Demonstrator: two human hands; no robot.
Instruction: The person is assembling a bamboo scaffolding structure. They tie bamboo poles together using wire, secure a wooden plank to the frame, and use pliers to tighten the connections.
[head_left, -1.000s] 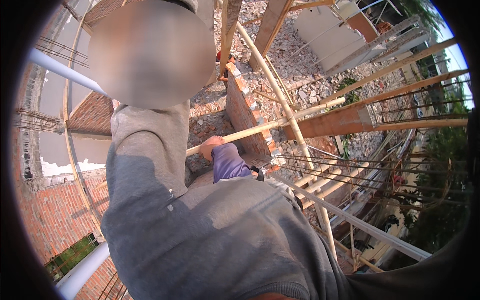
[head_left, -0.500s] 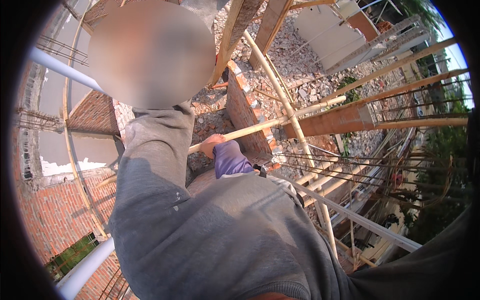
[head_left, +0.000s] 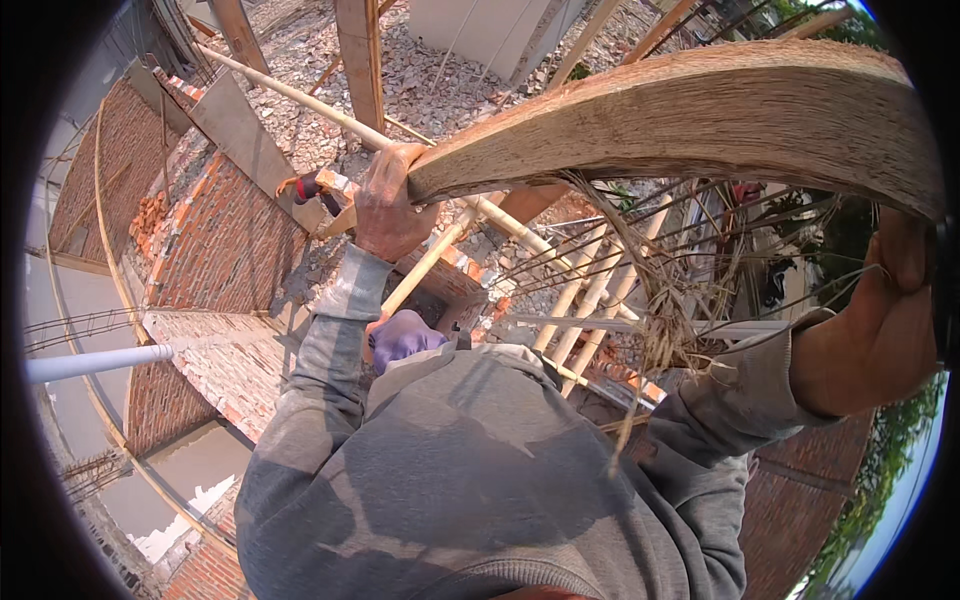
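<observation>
A thick, rough-sawn wooden plank (head_left: pixel 680 120) spans the upper right of the head view, looking curved through the lens. My left hand (head_left: pixel 390 205) is closed round its left end. At its far right end, my right hand (head_left: pixel 865 335) grips it from below, close to the picture's rim, with the fingertips partly hidden. Frayed straw-coloured strands (head_left: pixel 675 315) hang under the plank. Below my left hand, a bamboo pole (head_left: pixel 430 262) slants down to my purple-clad leg (head_left: pixel 405 340).
Bamboo poles (head_left: pixel 590 300) and thin rods cross below on the right. Broken brick rubble (head_left: pixel 450 70) covers the ground beyond. Brick walls (head_left: pixel 220 240) stand on the left, near a pale pipe (head_left: pixel 100 362). An upright board (head_left: pixel 360 60) rises at the top.
Neither of my hands showed before; now both hold the plank, which has come into view. My raised left sleeve has come down, and the view has turned.
</observation>
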